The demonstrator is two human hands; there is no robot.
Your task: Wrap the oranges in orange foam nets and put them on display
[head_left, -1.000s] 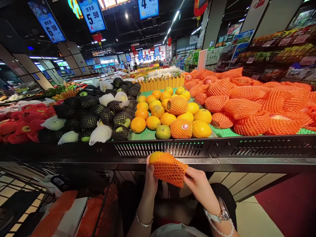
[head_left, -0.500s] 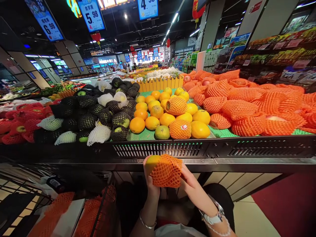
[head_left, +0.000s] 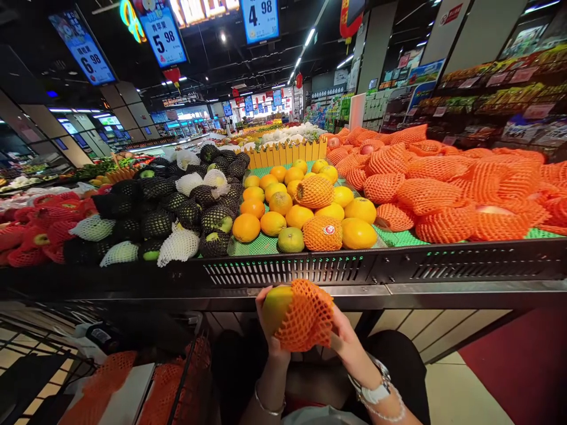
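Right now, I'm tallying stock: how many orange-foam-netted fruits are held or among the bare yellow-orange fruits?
3: a green-yellow half-netted fruit between left hand and right hand; a stickered netted fruit in the front row; an upper netted fruit behind it. Others may be hidden.

Ceiling [head_left: 270,68]: dark, crossed by white strip lights [head_left: 309,36]
Price screens [head_left: 165,40]: lit, hanging overhead
Pillars [head_left: 374,56]: grey, left and right
Shelves [head_left: 491,97]: stocked, along the right
Display stand [head_left: 381,267]: black, slotted front
Floor [head_left: 463,392]: pale tiles beside dark red [head_left: 518,366] at lower right
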